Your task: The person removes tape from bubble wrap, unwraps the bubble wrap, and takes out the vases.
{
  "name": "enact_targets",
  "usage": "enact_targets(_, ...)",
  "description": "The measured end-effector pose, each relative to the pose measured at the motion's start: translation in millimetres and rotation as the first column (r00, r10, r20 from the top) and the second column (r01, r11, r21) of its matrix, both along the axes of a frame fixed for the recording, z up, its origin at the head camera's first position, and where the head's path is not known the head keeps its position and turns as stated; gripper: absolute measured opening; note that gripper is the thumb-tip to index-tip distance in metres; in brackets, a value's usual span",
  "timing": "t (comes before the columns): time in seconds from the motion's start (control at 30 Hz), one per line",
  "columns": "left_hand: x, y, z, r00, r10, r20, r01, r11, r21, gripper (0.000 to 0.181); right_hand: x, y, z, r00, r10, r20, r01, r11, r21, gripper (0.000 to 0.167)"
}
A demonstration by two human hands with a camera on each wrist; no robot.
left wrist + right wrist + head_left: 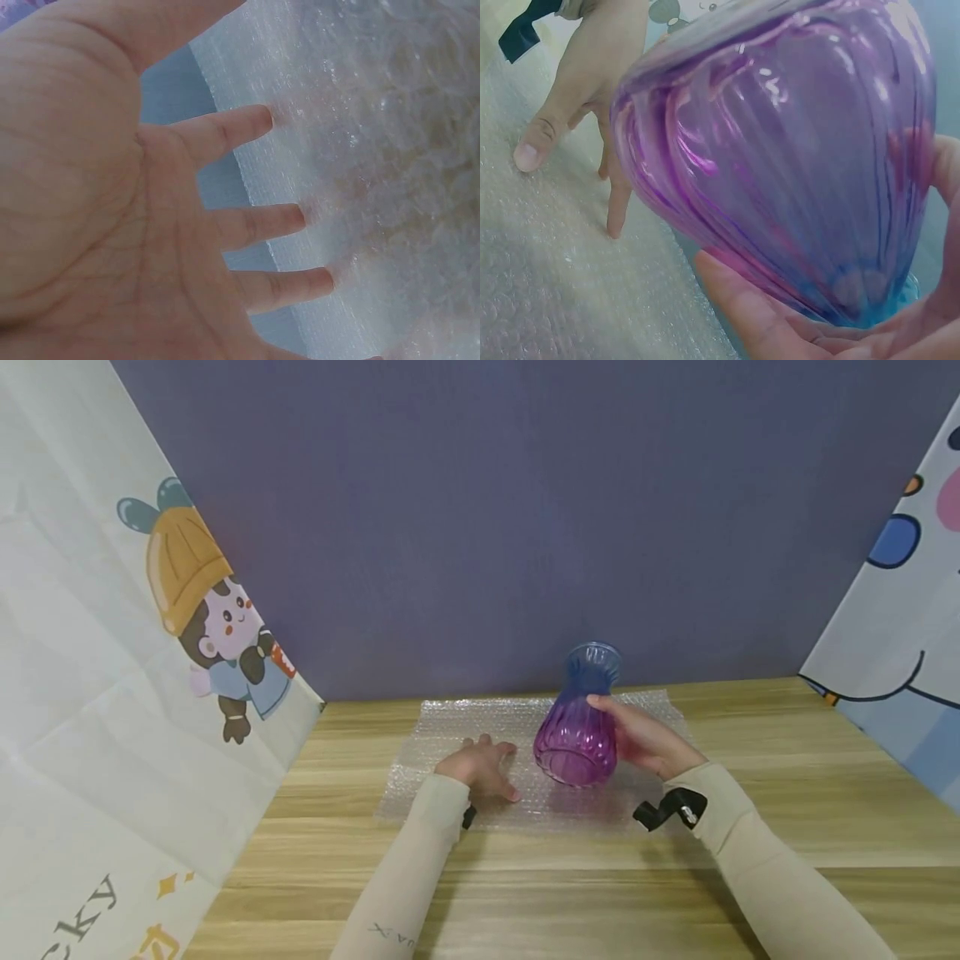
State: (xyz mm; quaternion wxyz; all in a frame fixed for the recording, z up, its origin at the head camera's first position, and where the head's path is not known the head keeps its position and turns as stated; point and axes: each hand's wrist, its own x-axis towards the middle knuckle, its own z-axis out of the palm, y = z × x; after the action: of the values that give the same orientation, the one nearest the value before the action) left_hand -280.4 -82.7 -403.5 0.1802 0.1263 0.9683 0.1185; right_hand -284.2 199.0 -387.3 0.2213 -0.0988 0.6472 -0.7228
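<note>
A ribbed glass vase (576,735), purple at its base and blue toward the flared mouth, is tilted above the sheet of bubble wrap (442,727). My right hand (651,739) grips it around the side, thumb across the front; the right wrist view shows the fingers curled about the vase (780,150) near its neck. To the left, my left hand (480,766) has its fingers spread, and its fingertips touch the bubble wrap. In the left wrist view the palm of the left hand (150,210) holds nothing.
The bubble wrap lies flat on a wood-grain table (525,893). A dark blue-grey panel (510,527) rises behind the table. White printed sheets with cartoon figures stand at the left (90,652) and right (885,635).
</note>
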Motion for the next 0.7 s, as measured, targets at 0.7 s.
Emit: enact_targets(0.7, -1.6, -0.1, -1.4, 1.0, -0.013, -0.001, 0.013, 1.0, 0.014, 0.092, 2.8, 1.9, 6.6, 1.0, -0.001, 0.008, 0.003, 0.973, -0.231, 0.041)
